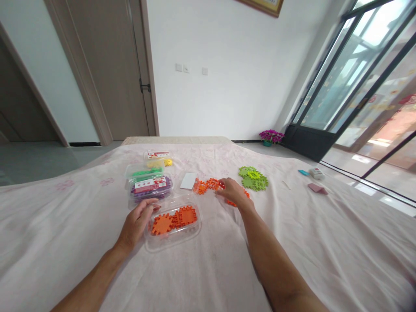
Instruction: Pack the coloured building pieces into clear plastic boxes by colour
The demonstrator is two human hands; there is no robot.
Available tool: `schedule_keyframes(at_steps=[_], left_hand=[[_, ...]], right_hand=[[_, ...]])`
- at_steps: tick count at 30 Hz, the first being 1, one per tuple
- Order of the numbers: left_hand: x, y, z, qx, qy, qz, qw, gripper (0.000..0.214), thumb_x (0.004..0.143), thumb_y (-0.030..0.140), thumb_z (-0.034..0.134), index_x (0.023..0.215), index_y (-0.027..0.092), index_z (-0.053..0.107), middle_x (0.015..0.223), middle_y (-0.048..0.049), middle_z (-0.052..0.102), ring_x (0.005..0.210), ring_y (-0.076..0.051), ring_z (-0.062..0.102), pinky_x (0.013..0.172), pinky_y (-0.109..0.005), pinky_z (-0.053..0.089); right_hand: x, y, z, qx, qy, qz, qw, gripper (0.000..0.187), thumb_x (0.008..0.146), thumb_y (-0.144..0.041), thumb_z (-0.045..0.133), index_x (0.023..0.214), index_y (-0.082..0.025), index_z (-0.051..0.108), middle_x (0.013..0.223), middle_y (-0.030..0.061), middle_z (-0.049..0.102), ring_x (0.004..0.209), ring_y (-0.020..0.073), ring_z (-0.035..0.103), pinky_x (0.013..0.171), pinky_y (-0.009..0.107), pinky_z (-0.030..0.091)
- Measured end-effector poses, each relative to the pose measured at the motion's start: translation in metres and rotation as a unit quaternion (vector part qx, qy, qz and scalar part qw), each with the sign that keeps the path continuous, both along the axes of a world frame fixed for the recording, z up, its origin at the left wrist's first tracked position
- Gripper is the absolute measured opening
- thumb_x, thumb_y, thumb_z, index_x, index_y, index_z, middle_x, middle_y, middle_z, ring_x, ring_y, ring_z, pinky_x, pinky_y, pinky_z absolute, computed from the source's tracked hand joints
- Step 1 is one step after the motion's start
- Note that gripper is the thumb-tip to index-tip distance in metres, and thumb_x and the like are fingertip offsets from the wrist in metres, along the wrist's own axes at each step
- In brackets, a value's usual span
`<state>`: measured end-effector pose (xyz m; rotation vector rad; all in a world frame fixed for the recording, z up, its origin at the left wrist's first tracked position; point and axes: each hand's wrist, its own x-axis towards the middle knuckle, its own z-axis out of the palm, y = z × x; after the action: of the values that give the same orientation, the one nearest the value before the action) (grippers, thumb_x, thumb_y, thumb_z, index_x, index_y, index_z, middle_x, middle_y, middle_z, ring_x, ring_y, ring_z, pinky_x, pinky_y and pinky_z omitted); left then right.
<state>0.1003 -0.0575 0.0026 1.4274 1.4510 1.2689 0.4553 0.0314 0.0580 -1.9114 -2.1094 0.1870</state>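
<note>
Orange pieces (pixel 202 187); white card (pixel 187 180) left; green gears (pixel 258 184) right

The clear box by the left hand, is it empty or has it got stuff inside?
It has stuff inside: orange pieces show in the clear box.

And the right hand (pixel 230 190) masks some orange toothed plastic pieces (pixel 202 187), its grip unclear! Up top, the gold-framed wall picture (pixel 267 7) is cut off; the red-and-white rectangular label (pixel 150 184) reads too tiny.
</note>
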Motion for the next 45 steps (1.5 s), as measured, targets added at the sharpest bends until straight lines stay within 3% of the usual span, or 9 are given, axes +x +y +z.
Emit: schedule_keyframes(at_steps=[5, 9, 14, 18, 23, 28, 35, 40, 45], left_hand=[[0.001, -0.001, 0.002, 0.004, 0.002, -0.003, 1.0, 0.048, 0.085, 0.057, 0.051, 0.113, 0.02, 0.063, 0.1, -0.0081, 0.074, 0.101, -0.026, 0.069, 0.092, -0.038, 0.051], [0.0, -0.001, -0.001, -0.006, -0.008, -0.001, 1.0, 0.048, 0.085, 0.057, 0.052, 0.113, 0.02, 0.063, 0.102, -0.0088, 0.074, 0.103, -0.027, 0.069, 0.09, -0.037, 0.052], [-0.001, 0.0, -0.003, -0.01, -0.012, -0.004, 1.0, 0.049, 0.085, 0.059, 0.052, 0.114, 0.021, 0.062, 0.104, -0.0088, 0.074, 0.104, -0.027, 0.069, 0.087, -0.037, 0.055], [-0.001, 0.0, -0.001, -0.007, -0.001, -0.002, 1.0, 0.049, 0.086, 0.058, 0.051, 0.114, 0.021, 0.063, 0.104, -0.0088, 0.074, 0.104, -0.027, 0.069, 0.09, -0.038, 0.054], [-0.001, 0.0, -0.001, -0.008, -0.004, 0.0, 1.0, 0.047, 0.085, 0.057, 0.052, 0.114, 0.021, 0.063, 0.103, -0.008, 0.074, 0.102, -0.026, 0.07, 0.089, -0.036, 0.053], [-0.002, -0.001, -0.002, -0.007, -0.005, -0.005, 1.0, 0.048, 0.086, 0.057, 0.051, 0.115, 0.02, 0.062, 0.102, -0.0085, 0.074, 0.104, -0.027, 0.068, 0.093, -0.037, 0.051], [0.0, -0.001, 0.001, -0.002, -0.005, -0.003, 1.0, 0.047, 0.086, 0.057, 0.051, 0.113, 0.02, 0.063, 0.102, -0.0083, 0.073, 0.103, -0.027, 0.068, 0.093, -0.037, 0.049], [0.001, -0.002, 0.002, -0.007, -0.014, -0.006, 1.0, 0.048, 0.086, 0.057, 0.052, 0.114, 0.019, 0.062, 0.103, -0.0082, 0.073, 0.103, -0.026, 0.067, 0.094, -0.037, 0.049], [0.003, -0.004, 0.006, -0.005, -0.015, -0.008, 1.0, 0.047, 0.086, 0.056, 0.052, 0.113, 0.019, 0.062, 0.102, -0.0076, 0.072, 0.103, -0.026, 0.067, 0.094, -0.037, 0.048]], right_hand=[[-0.004, 0.017, -0.021, 0.096, 0.087, -0.024, 0.991, 0.057, 0.087, -0.039, 0.064, 0.137, -0.013, 0.054, 0.13, 0.016, 0.06, 0.118, 0.024, 0.056, 0.098, 0.031, 0.04], [-0.005, 0.023, -0.037, 0.085, 0.079, -0.008, 0.993, 0.046, 0.097, -0.034, 0.049, 0.135, -0.008, 0.056, 0.132, 0.0177, 0.06, 0.125, 0.0239, 0.052, 0.104, 0.031, 0.036], [-0.009, 0.02, -0.041, 0.072, 0.028, 0.002, 0.997, 0.046, 0.099, -0.032, 0.043, 0.139, -0.011, 0.052, 0.139, 0.0153, 0.056, 0.127, 0.025, 0.05, 0.107, 0.032, 0.032], [-0.012, 0.021, -0.04, 0.042, 0.014, 0.001, 0.999, 0.053, 0.097, -0.037, 0.047, 0.145, -0.013, 0.045, 0.138, 0.0161, 0.056, 0.128, 0.0266, 0.048, 0.104, 0.033, 0.033], [-0.008, 0.026, -0.042, 0.05, 0.053, -0.039, 0.997, 0.058, 0.087, -0.038, 0.061, 0.139, -0.014, 0.052, 0.127, 0.0159, 0.059, 0.118, 0.0262, 0.052, 0.097, 0.031, 0.037], [-0.003, 0.027, -0.043, 0.088, 0.124, -0.057, 0.987, 0.04, 0.083, -0.035, 0.063, 0.118, -0.017, 0.066, 0.113, 0.0103, 0.063, 0.1, 0.0204, 0.058, 0.087, 0.028, 0.042], [-0.013, 0.019, -0.025, 0.099, 0.264, -0.046, 0.958, 0.024, 0.081, -0.04, 0.057, 0.082, -0.017, 0.064, 0.076, 0.0018, 0.062, 0.072, 0.016, 0.058, 0.067, 0.027, 0.046], [-0.046, -0.002, 0.007, -0.008, 0.466, 0.065, 0.882, 0.03, 0.076, -0.045, 0.065, 0.079, -0.017, 0.059, 0.065, -0.0017, 0.058, 0.055, 0.011, 0.054, 0.053, 0.023, 0.048], [-0.086, -0.034, 0.03, -0.158, 0.483, 0.178, 0.843, 0.026, 0.074, -0.039, 0.072, 0.077, -0.016, 0.061, 0.064, -0.0015, 0.059, 0.054, 0.01, 0.056, 0.05, 0.022, 0.05]])
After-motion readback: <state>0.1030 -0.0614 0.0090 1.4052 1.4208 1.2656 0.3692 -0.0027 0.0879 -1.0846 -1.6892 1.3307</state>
